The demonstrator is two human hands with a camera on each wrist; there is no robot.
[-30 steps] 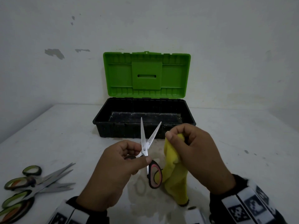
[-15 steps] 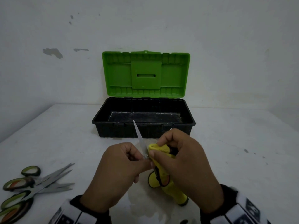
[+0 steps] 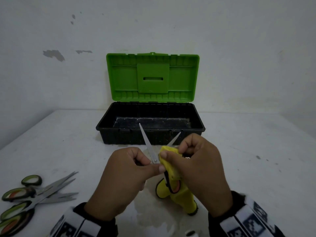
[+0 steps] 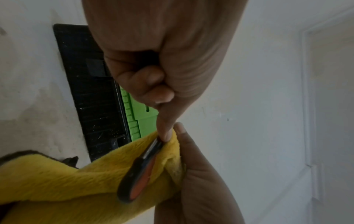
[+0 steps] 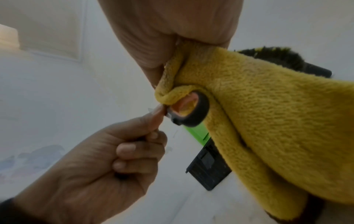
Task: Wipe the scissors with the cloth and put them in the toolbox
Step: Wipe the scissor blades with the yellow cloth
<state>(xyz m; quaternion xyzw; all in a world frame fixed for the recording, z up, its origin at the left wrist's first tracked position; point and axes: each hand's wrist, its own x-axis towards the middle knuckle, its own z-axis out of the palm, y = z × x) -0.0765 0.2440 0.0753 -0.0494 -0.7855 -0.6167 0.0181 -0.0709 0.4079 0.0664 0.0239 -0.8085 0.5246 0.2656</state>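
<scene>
I note the scissors (image 3: 154, 157) held above the tabletop (image 3: 256, 151), just near of the open toolbox (image 3: 150, 132), blades spread in a V and pointing toward the far side. The left hand (image 3: 126, 178) has its grip clamped on them at the pivot, thumb and forefinger pinching, the other fingers curled.

The right hand (image 3: 200, 170) has its grip closed on the yellow cloth (image 3: 172, 183), bunched around the right-hand blade near its root; the cloth's tail hangs over the lower handle ring (image 4: 138, 180).

Change observed: a second ago the cloth was held clear to the right of the scissors; half a second ago it covered the right blade entirely. Now that blade's tip (image 3: 176, 137) shows again beyond the cloth — I judge one wiping stroke is under way or just completed on that blade.

The left blade (image 3: 145, 139) is bare, and I cannot tell whether it has been wiped. The toolbox holds no scissors. Further pairs (image 3: 34, 197) lie on the near left of the tabletop — wiping goes on, and stowing is not yet started.
</scene>
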